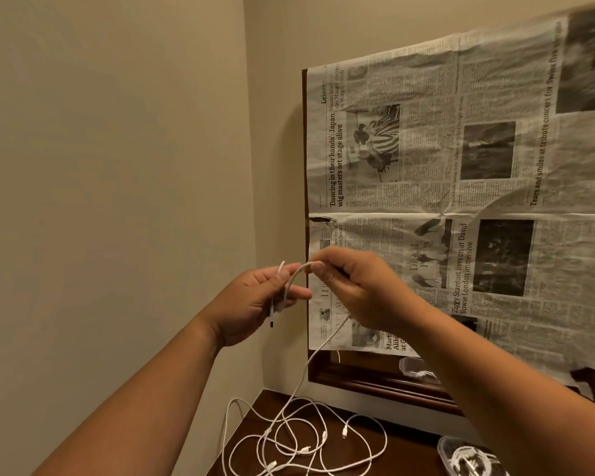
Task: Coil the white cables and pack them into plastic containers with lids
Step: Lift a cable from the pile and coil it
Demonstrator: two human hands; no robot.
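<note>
Both forearms reach up from the bottom edge. Left hand [251,300] fingers [298,293] curl round one end of a white cable [295,275], its plug hanging just below them. The right hand [354,290] pinches the same cable just beside them. Light, limp and smooth, it should coil easily if taken near the plug. Well below the fingers, more loose cables [299,438] tangle on the dark wooden bench [406,451]. A plastic container [468,458], apparently holding a coil, sits down to the right. Newspaper [461,201] covers a framed panel behind the fingers.

Head-worn camera looks forward past left hand [255,298] and right hand [356,290] into a wall corner [251,166].
</note>
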